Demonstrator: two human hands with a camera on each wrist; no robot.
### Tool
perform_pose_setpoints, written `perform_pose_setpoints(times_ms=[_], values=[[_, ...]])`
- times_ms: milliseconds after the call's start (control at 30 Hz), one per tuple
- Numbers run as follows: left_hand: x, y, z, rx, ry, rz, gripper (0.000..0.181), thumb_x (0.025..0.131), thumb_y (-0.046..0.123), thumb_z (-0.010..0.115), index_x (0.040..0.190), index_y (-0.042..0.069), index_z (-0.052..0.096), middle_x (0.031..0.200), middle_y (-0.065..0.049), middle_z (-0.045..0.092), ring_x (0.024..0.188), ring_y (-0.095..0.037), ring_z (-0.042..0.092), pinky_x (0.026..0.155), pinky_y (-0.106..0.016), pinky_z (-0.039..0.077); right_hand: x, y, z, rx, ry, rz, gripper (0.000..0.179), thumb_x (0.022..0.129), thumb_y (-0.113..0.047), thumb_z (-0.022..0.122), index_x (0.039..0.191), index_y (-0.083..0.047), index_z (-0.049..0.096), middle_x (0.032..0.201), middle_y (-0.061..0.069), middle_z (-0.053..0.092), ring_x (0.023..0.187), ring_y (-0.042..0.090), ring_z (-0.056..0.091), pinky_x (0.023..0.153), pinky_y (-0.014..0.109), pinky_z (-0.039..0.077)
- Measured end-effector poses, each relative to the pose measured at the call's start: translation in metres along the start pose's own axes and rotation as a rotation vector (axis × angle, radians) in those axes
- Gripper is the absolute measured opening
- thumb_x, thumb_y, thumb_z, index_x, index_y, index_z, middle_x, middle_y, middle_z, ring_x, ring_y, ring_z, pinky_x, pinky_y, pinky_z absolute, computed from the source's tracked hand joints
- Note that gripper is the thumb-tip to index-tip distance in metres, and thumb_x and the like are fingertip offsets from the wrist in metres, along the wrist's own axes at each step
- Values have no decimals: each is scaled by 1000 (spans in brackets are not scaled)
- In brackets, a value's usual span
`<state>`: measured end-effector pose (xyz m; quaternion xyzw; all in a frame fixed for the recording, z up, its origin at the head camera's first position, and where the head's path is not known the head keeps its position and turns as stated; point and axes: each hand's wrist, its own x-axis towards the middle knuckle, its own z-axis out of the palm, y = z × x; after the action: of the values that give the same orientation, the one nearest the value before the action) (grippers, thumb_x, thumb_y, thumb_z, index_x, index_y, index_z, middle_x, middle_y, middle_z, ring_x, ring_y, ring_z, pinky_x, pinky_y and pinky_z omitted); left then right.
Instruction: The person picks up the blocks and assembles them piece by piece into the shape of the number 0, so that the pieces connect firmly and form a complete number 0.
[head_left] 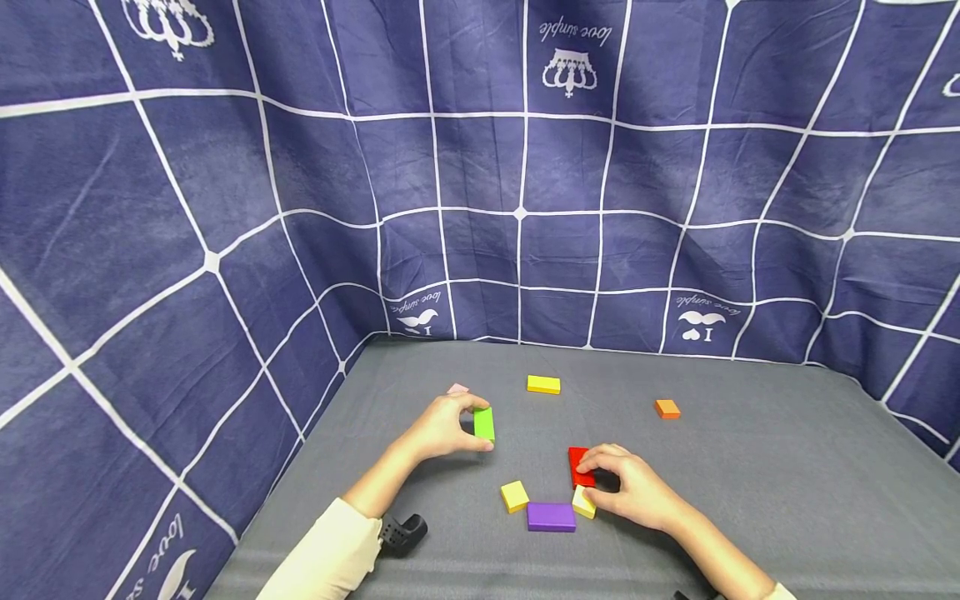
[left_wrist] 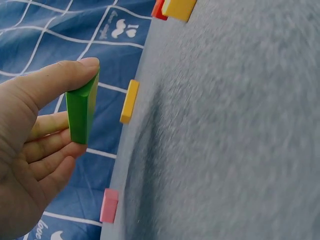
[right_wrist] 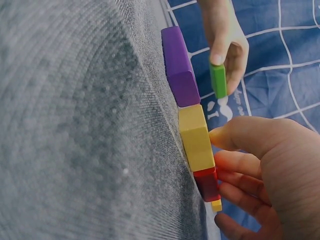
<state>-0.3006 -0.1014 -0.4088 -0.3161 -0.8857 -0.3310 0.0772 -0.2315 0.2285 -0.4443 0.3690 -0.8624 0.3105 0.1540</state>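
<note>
My left hand (head_left: 442, 427) pinches a green block (head_left: 484, 423) between thumb and fingers, raised above the grey surface; the left wrist view shows the block (left_wrist: 80, 110) upright in that grip. My right hand (head_left: 628, 490) is low over a red block (head_left: 577, 477) and a pale yellow block (head_left: 583, 503). Its thumb touches the yellow block (right_wrist: 196, 132), while the other fingers rest at the red block (right_wrist: 206, 185), which they partly cover. A purple block (head_left: 551, 517) lies beside the pale yellow one, and a yellow square block (head_left: 514, 496) sits at its left.
Farther back lie a long yellow block (head_left: 543, 384) and an orange block (head_left: 667, 409). A pink block (head_left: 457, 388) is partly hidden behind the left hand. Blue cloth (head_left: 480, 250) with white lines rises along the back and left of the grey surface (head_left: 750, 467).
</note>
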Motion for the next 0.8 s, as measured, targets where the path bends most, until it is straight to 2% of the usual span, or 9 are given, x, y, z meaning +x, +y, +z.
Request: perform_pose_setpoints(times_ms=[300, 800], values=[[2, 10, 14, -32, -61, 19, 56, 68, 27, 88, 114, 3, 67, 111, -6, 67, 100, -22, 64, 90, -35, 49, 0, -1, -1, 3, -4, 0, 26, 76, -8, 78, 98, -17, 69, 103, -7, 63, 97, 13, 57, 85, 32, 47], [3, 21, 29, 5, -113, 30, 56, 69, 29, 87, 115, 5, 67, 111, -5, 66, 101, -19, 62, 90, -31, 48, 0, -1, 0, -3, -8, 11, 24, 77, -10, 79, 98, -17, 69, 104, -8, 63, 98, 13, 57, 86, 32, 47]])
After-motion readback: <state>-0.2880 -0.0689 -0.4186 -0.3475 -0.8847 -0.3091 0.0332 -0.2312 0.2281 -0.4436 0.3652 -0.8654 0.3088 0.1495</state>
